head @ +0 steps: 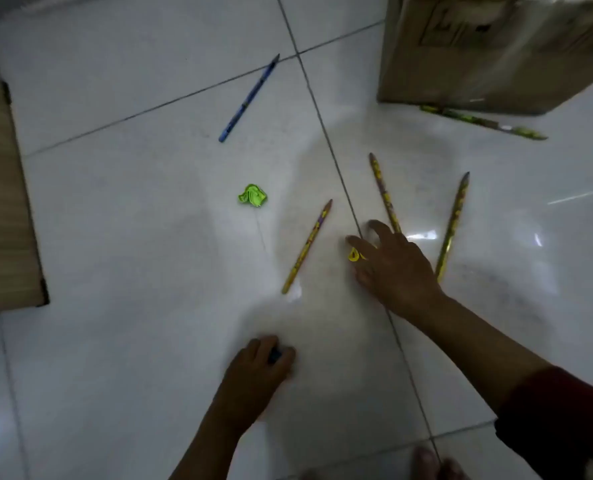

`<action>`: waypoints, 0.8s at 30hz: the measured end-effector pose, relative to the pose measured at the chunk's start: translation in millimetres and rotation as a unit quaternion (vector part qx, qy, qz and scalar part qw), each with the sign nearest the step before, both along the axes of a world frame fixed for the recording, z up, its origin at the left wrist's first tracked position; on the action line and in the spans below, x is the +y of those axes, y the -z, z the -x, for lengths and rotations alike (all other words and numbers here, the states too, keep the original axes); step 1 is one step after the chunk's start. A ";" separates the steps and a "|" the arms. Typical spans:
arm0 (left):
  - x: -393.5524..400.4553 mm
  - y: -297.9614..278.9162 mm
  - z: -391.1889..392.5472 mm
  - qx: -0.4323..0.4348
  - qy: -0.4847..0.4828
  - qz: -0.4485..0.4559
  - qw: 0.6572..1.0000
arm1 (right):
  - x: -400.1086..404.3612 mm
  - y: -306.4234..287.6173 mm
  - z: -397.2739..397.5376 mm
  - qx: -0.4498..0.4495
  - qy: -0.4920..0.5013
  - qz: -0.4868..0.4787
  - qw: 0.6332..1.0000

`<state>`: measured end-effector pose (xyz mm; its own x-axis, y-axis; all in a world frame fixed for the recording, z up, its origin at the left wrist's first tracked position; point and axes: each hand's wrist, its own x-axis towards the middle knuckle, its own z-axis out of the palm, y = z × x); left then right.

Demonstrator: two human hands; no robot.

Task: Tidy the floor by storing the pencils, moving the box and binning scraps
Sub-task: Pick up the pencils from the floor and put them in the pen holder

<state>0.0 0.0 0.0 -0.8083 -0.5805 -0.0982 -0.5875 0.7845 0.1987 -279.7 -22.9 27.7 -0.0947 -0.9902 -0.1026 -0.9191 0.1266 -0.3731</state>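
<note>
Three yellow patterned pencils lie on the white tiles: one (307, 247) left of my right hand, one (384, 192) running under its fingers, one (452, 226) to its right. A blue pencil (250, 98) lies farther away, and a green pencil (482, 122) rests against the cardboard box (489, 53) at the top right. My right hand (392, 268) hovers, fingers spread, over a small yellow scrap (353, 254). A green crumpled scrap (252, 195) sits to the left. My left hand (258, 372) is closed around a small dark blue object, mostly hidden.
A flat brown board or mat (0, 209) lies along the left edge. A small white scrap (294, 292) sits at the butt of the nearest yellow pencil. My toes (430, 462) show at the bottom edge. Dark grout lines cross the glossy tiles.
</note>
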 end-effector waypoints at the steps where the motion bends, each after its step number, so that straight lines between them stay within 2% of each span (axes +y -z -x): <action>1: -1.5 4.6 -2.0 0.017 0.023 -0.010 1.000 | 0.6 6.4 -1.5 0.004 0.005 0.009 1.000; 3: -0.8 9.0 -4.8 0.024 0.047 -0.004 0.999 | 2.6 13.7 -2.4 0.002 0.011 0.020 1.000; 5: -0.5 12.8 -5.6 0.034 0.010 0.004 0.999 | 7.1 19.9 -7.0 -0.026 0.026 0.038 0.999; 8: -0.9 9.0 6.3 0.084 -0.100 -0.006 0.991 | 9.9 24.9 -14.4 -0.085 0.063 0.034 0.994; 10: -9.0 -3.5 27.7 0.169 -0.204 -0.078 0.961 | 12.8 21.6 -25.3 -0.172 0.102 0.022 0.980; 12: -21.3 -17.5 56.8 0.272 -0.315 -0.148 0.897 | 14.3 13.5 -38.0 -0.286 0.169 0.019 0.943; 13: -28.9 -24.8 73.9 0.311 -0.378 -0.178 0.854 | 14.8 9.5 -44.0 -0.332 0.198 0.021 0.922; 15: -44.0 -37.5 107.0 0.380 -0.494 -0.293 0.726 | 16.5 3.2 -53.3 -0.369 0.214 0.053 0.903; 17: -59.7 -46.8 131.1 0.413 -0.545 -0.423 0.595 | 16.6 -0.1 -59.1 -0.361 0.181 0.088 0.911; 20: -71.4 -55.8 150.1 0.418 -0.556 -0.551 0.461 | 19.6 1.3 -58.6 -0.267 0.128 0.127 0.947; 21: -71.2 -57.3 154.7 0.404 -0.553 -0.575 0.447 | 20.6 2.2 -56.1 -0.238 0.126 0.135 0.953; 24: -64.9 -55.6 164.9 0.339 -0.553 -0.579 0.494 | 25.9 1.7 -47.1 -0.174 0.117 0.140 0.968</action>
